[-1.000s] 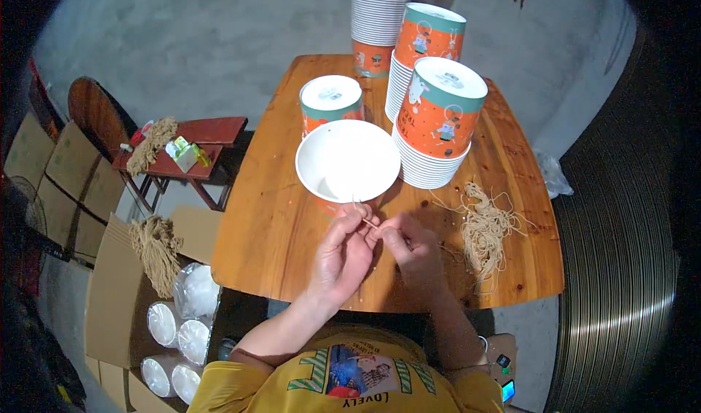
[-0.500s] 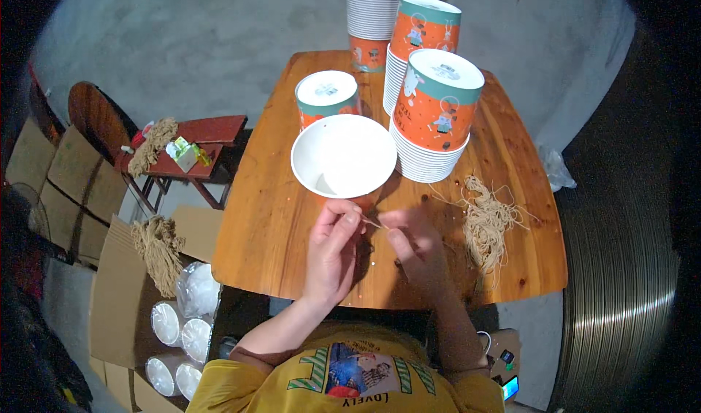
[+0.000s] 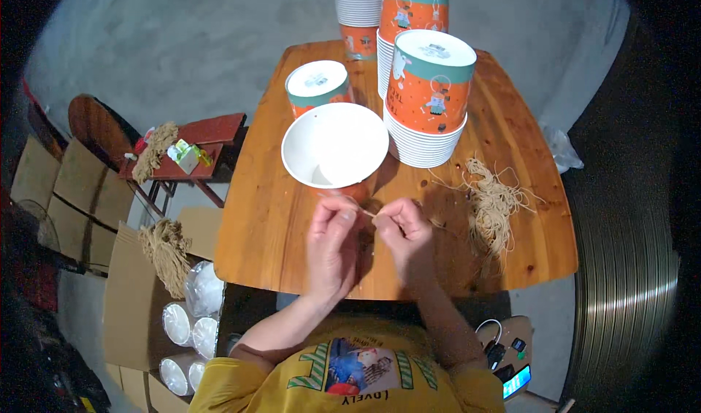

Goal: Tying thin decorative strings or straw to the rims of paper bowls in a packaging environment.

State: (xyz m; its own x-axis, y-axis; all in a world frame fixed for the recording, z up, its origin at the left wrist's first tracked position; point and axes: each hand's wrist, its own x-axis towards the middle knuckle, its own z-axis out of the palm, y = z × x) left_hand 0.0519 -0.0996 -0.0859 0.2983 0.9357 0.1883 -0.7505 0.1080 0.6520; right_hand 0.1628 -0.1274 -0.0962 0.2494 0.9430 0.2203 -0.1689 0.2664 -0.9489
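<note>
Both my hands are over the front part of the wooden table (image 3: 266,245), just in front of a paper bucket (image 3: 336,144) standing mouth up with its white inside showing. My left hand (image 3: 332,249) pinches a thin tan string (image 3: 366,212) between thumb and fingers. A short stretch of it runs across to my right hand (image 3: 406,241), whose thumb and fingertips pinch it too. To the right of my right hand lies a loose tangle of the same tan string (image 3: 491,212). How the string runs near the bucket's front is hard to make out.
Behind stand an upside-down orange and green bucket (image 3: 318,84) and tall nested stacks of buckets (image 3: 431,95). At the left, a red bench (image 3: 219,132) holds more string. An open carton (image 3: 131,296) with wrapped white tubs sits at the lower left. A lit phone (image 3: 517,380) lies lower right.
My right hand has come in with its fingertips closed on the string; earlier its fingers were blurred. The whole view has shifted slightly.
</note>
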